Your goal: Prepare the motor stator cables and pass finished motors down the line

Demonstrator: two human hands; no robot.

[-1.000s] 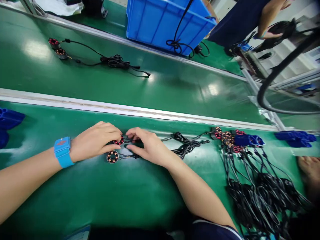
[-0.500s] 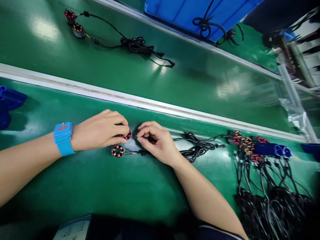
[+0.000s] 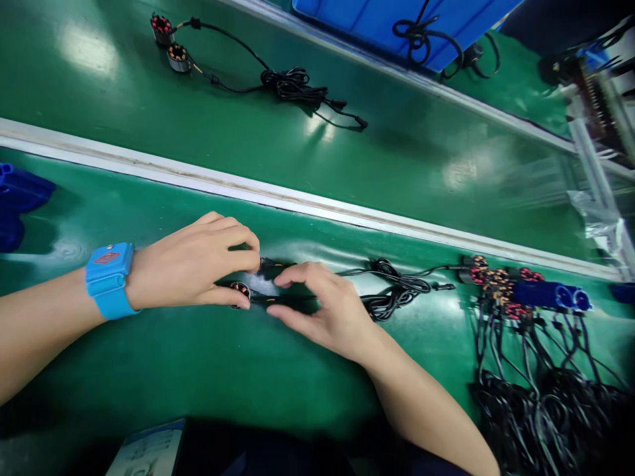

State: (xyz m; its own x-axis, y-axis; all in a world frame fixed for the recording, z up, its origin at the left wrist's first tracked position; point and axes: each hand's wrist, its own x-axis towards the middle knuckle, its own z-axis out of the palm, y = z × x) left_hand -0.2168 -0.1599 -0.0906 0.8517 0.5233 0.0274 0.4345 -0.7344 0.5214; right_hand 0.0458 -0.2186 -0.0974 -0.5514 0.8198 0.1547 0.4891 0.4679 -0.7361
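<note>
My left hand, with a blue wrist strap, is closed over two small round copper-wound coils on the green mat; only the edge of one coil shows under my fingers. My right hand pinches the black wires that run out of those coils, thumb below and fingers above. The wires lead right to a tied black cable bundle lying on the mat.
A heap of the same coils with black cables and a blue tool lies at the right. Another coil pair with cable rests on the far green belt beyond a white rail. A blue crate stands behind; blue parts at the left edge.
My left hand has closed down over both coils, which lay apart before. My right hand slid lower along the wires and now spans them. The view shifted slightly.
</note>
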